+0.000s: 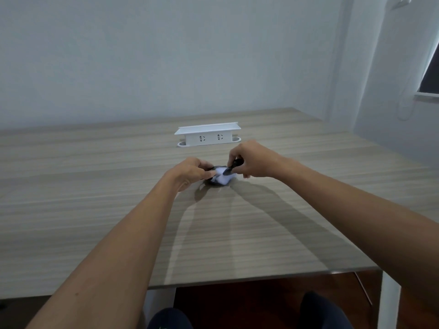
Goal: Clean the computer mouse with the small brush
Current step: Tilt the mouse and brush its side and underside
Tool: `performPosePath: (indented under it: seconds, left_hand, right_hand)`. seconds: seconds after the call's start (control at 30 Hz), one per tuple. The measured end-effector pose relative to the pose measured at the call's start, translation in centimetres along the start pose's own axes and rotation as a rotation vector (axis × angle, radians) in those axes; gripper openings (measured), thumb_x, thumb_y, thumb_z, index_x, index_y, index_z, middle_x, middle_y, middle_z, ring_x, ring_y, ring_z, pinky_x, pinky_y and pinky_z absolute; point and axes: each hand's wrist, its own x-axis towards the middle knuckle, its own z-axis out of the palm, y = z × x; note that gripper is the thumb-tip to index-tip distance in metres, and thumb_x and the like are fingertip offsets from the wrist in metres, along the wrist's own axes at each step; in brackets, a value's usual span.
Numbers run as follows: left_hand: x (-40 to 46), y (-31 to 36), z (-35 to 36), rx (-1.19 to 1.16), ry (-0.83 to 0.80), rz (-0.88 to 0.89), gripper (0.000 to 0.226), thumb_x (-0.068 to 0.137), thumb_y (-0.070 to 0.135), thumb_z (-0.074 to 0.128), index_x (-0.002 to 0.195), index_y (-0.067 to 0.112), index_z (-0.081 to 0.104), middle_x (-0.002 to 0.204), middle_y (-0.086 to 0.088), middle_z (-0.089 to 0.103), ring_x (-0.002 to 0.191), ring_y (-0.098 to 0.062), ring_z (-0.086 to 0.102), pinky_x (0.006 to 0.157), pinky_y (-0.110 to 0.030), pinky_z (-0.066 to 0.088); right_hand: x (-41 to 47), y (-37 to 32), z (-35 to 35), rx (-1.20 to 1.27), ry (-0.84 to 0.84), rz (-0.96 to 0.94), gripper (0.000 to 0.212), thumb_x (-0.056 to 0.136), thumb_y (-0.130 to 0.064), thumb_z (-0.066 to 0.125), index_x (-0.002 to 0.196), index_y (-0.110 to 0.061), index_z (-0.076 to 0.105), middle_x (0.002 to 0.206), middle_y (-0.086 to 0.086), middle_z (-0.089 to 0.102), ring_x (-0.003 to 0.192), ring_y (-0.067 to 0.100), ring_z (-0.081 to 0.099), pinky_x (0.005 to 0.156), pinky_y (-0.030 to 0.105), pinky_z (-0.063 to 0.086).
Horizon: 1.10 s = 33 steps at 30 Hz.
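Observation:
A computer mouse, white on top with a dark rim, lies on the wooden table near its middle. My left hand grips the mouse from its left side, thumb and fingers curled round it. My right hand pinches a small black brush by its handle. The brush slants down to the left, and its tip touches the white top of the mouse. Much of the mouse is hidden behind my fingers.
A white pop-up power socket box stands on the table just behind the hands. The near table edge runs below my forearms, with my knees under it. A wall is behind, and a window at far right.

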Motion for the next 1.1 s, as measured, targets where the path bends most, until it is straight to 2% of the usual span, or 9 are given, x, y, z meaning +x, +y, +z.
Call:
performPosePath:
  seconds: [0.1,0.27,0.4,0.6,0.67,0.77,0.93,1.03,1.1]
  left_hand:
    - [0.0,0.0,0.1,-0.001,0.016,0.002,0.043,0.092,0.002,0.066,0.135,-0.004,0.058,0.131,-0.016,0.065,0.113,-0.018,0.059,0.106,-0.025,0.042]
    - [0.0,0.1,0.0,0.033,0.005,-0.007,0.045,0.091,0.008,0.069,0.134,-0.001,0.06,0.13,-0.013,0.066,0.119,-0.022,0.062,0.109,-0.03,0.043]
    - [-0.3,0.3,0.2,0.024,0.013,-0.009,0.044,0.094,0.001,0.063,0.137,-0.005,0.055,0.13,-0.012,0.063,0.113,-0.016,0.056,0.099,-0.021,0.039]
    - [0.0,0.1,-0.1,0.044,0.005,-0.009,0.043,0.092,0.009,0.069,0.133,0.0,0.061,0.128,-0.012,0.067,0.121,-0.022,0.061,0.11,-0.029,0.043]
    - [-0.1,0.2,0.0,0.039,0.005,-0.01,0.045,0.092,0.007,0.068,0.136,-0.001,0.058,0.131,-0.01,0.065,0.117,-0.018,0.059,0.105,-0.024,0.041]
    - [-0.3,0.3,0.0,0.015,0.014,-0.019,0.045,0.093,0.003,0.066,0.136,-0.003,0.057,0.129,-0.009,0.064,0.114,-0.016,0.057,0.102,-0.022,0.038]
    - [-0.2,0.2,-0.2,0.036,0.007,-0.01,0.045,0.091,0.009,0.069,0.134,-0.001,0.06,0.132,-0.012,0.066,0.12,-0.022,0.061,0.108,-0.027,0.043]
    - [-0.4,0.4,0.0,0.026,0.007,-0.014,0.045,0.093,0.005,0.067,0.136,-0.003,0.057,0.131,-0.01,0.064,0.115,-0.017,0.058,0.102,-0.023,0.04]
    - [-0.5,0.4,0.1,0.011,0.013,-0.014,0.045,0.093,0.002,0.065,0.137,-0.004,0.055,0.131,-0.012,0.063,0.114,-0.016,0.056,0.102,-0.022,0.038]
  right_hand:
    - [0.1,0.4,0.0,-0.078,0.014,0.029,0.009,0.089,-0.01,0.072,0.095,-0.005,0.075,0.087,0.005,0.074,0.053,-0.005,0.047,0.054,0.011,0.041]
    - [-0.3,0.1,-0.4,0.039,-0.059,-0.02,0.007,0.085,-0.014,0.078,0.088,-0.009,0.075,0.059,-0.012,0.065,0.046,0.005,0.065,0.052,0.012,0.048]
    - [0.1,0.7,-0.1,-0.113,0.03,0.015,0.012,0.088,-0.011,0.074,0.096,-0.004,0.077,0.08,0.002,0.063,0.057,-0.001,0.047,0.064,0.021,0.047]
    - [-0.4,0.5,-0.4,0.07,-0.073,-0.028,0.013,0.083,-0.02,0.081,0.089,-0.01,0.076,0.059,-0.009,0.067,0.05,0.01,0.069,0.057,0.022,0.054]
    - [-0.1,0.8,-0.4,0.028,-0.038,0.001,0.014,0.085,-0.019,0.08,0.09,-0.006,0.076,0.064,-0.006,0.068,0.048,0.01,0.065,0.052,0.019,0.05]
    - [0.2,1.2,-0.3,-0.107,0.009,0.028,0.012,0.088,-0.014,0.076,0.095,-0.004,0.076,0.087,0.007,0.074,0.051,-0.002,0.052,0.061,0.021,0.047]
    - [0.1,0.3,-0.6,0.066,-0.099,-0.016,0.009,0.083,-0.018,0.08,0.089,-0.013,0.076,0.057,-0.01,0.069,0.053,0.009,0.071,0.057,0.014,0.051]
    - [0.5,0.6,-0.8,-0.029,-0.058,0.009,0.011,0.085,-0.018,0.079,0.091,-0.008,0.076,0.07,0.0,0.071,0.05,0.014,0.067,0.054,0.02,0.051]
    - [0.6,0.9,-0.8,-0.141,-0.03,0.018,0.012,0.087,-0.015,0.077,0.094,-0.005,0.076,0.079,0.004,0.069,0.048,0.004,0.056,0.053,0.018,0.047]
